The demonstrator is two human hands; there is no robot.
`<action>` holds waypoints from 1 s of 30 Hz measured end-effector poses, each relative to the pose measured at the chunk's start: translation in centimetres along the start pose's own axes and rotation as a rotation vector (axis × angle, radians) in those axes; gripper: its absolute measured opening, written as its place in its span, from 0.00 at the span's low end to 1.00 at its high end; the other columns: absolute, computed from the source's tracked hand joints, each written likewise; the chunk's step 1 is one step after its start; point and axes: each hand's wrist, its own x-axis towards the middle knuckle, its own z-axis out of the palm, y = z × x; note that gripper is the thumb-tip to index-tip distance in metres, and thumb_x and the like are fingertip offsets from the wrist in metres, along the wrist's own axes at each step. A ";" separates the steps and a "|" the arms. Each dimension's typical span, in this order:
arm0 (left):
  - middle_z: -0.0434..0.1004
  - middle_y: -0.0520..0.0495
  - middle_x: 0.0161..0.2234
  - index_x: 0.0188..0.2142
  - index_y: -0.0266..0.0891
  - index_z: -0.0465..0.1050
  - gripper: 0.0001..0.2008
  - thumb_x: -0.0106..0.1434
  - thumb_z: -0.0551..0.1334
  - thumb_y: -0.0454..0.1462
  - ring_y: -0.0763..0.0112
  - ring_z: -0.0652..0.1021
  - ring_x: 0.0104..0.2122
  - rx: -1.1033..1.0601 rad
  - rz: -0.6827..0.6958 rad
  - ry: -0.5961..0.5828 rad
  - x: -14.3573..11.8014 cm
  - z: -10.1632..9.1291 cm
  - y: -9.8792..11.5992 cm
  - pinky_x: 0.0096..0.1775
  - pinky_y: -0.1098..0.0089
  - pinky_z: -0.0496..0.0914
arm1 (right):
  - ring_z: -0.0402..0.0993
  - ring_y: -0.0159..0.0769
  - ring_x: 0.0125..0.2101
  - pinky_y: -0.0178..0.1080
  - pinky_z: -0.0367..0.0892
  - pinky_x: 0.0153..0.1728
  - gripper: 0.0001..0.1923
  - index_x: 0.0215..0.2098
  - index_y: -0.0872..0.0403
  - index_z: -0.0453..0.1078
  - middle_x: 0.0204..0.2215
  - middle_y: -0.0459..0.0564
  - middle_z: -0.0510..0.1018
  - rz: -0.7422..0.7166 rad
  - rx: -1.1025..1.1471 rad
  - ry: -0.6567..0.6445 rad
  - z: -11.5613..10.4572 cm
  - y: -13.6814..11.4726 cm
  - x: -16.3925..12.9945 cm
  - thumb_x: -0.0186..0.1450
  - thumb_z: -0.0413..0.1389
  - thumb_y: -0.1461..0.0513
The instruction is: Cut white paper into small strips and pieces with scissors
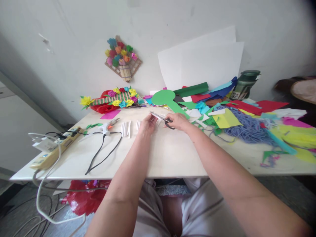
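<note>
Nearest the camera, two bare forearms reach out over the smooth, pale table (172, 158), whose front edge runs straight across the view. The right hand (179, 121) is closed around the dark handles of a pair of scissors (161, 118); the slim metal blades point left toward the left hand (147, 125), whose fingers are curled together on a small piece of white paper (156, 121) right at the blades — whether the blades are cutting into it cannot be told. Just left of that hand lie several short white paper rolls (127, 128), thin tubes lined up side by side. Further left rests a glue gun (107, 126) with an orange tip, its black cord looping toward the table's front, and beyond it a long yellowish power strip (53, 151) sits at the left edge. To the right of the hands is a loose heap of cut coloured paper (222, 115) (flat scraps in red, green, yellow and blue), with a tangle of fuzzy blue-purple yarn (247, 128) beside it. Behind the hands lies a green paddle-shaped paper cutout (164, 98), and to its left a strip of folded paper flowers (116, 98). At the back, large white sheets (204, 62) lean on the wall — a dark green bottle (245, 84) stands to their right, and a woven flower plaque (122, 59) hangs on the wall.
</note>
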 end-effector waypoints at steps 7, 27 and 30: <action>0.72 0.50 0.22 0.25 0.34 0.69 0.07 0.58 0.56 0.26 0.78 0.73 0.23 0.025 -0.002 0.021 0.0 0.1 -0.1 0.33 0.75 0.71 | 0.67 0.31 0.24 0.32 0.53 0.24 0.15 0.32 0.51 0.73 0.23 0.44 0.74 0.010 0.024 0.013 0.0 -0.2 0.0 0.51 0.59 0.52; 0.76 0.45 0.26 0.29 0.31 0.71 0.03 0.54 0.62 0.32 0.78 0.75 0.23 0.251 0.070 -0.110 -0.2 -0.3 -1.1 0.29 0.77 0.68 | 0.63 0.24 0.12 0.27 0.51 0.12 0.16 0.34 0.56 0.67 0.17 0.43 0.73 0.327 1.059 0.007 0.7 -1.2 0.0 0.47 0.63 0.65; 0.76 0.45 0.25 0.27 0.31 0.71 0.02 0.55 0.61 0.31 0.78 0.75 0.23 0.251 0.077 -0.121 -0.4 -0.1 -1.2 0.31 0.76 0.69 | 0.64 0.24 0.13 0.27 0.51 0.12 0.15 0.33 0.57 0.67 0.17 0.43 0.73 0.356 1.070 -0.008 0.9 -1.3 0.0 0.47 0.63 0.66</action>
